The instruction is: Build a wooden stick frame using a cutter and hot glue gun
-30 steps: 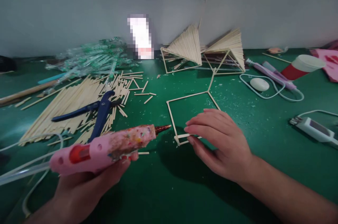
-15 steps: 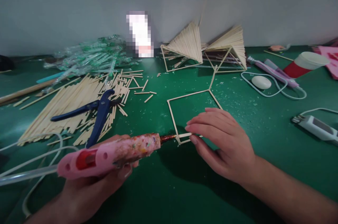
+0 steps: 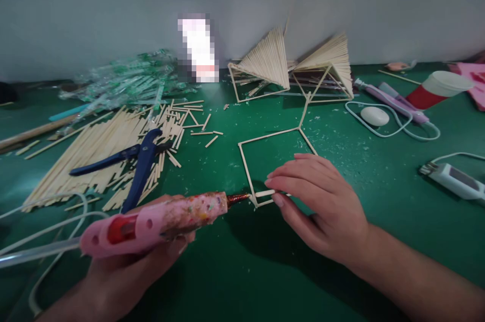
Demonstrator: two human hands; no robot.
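Note:
My left hand (image 3: pixel 140 266) is wrapped round a pink glue gun (image 3: pixel 151 223) stained brown, a clear glue stick (image 3: pixel 38 253) jutting from its back. The gun's nozzle points right, its tip at the near left corner of a stick frame (image 3: pixel 246 168) on the table. Between the thumb and fingers of my right hand (image 3: pixel 318 200) a short wooden stick (image 3: pixel 264 193) is pinched. That stick lies just above the frame's near side, its left end close to the nozzle. My right hand covers the frame's near right part.
Loose wooden sticks (image 3: pixel 91 155) lie at left, with blue cutters (image 3: pixel 142 170) on them. Behind are clear-green wrappers (image 3: pixel 129 77) and a blurred bright patch. Two fan-shaped stick models (image 3: pixel 265 66) stand by the wall. At right are a paper cup (image 3: pixel 432 89), a pink-purple tool (image 3: pixel 397 99) and a white device (image 3: pixel 454 180).
The glue gun's tip has drawn very slightly left from the frame's corner. My right hand keeps its pinch on the stick. The whole view has shifted a little.

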